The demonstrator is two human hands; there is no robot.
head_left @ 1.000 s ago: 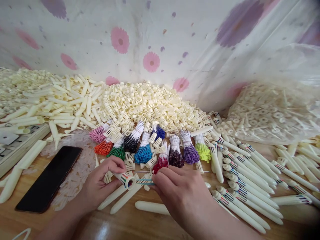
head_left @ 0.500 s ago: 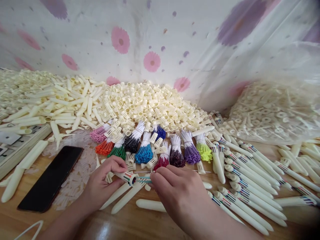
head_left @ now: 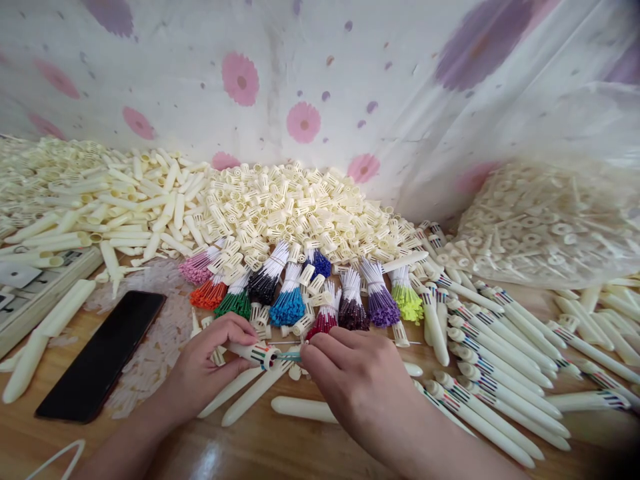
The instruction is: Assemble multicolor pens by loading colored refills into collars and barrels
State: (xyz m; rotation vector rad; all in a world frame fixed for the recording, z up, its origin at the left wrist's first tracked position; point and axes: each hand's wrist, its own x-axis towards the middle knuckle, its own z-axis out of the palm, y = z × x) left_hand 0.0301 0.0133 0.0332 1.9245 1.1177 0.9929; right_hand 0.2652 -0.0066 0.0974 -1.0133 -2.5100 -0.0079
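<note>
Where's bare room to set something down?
Mainly bare tabletop between the left forearm and right forearm, nearer than the loose barrel; a smaller patch lies between phone and left forearm. Crowded: behind the coloured bundles, heaped parts; at right, pens.

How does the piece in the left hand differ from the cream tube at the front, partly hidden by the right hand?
The piece has coloured strips; the tube looks plain where visible. The left hand grips the piece, while the tube lies on the table. Both are cream.
</note>
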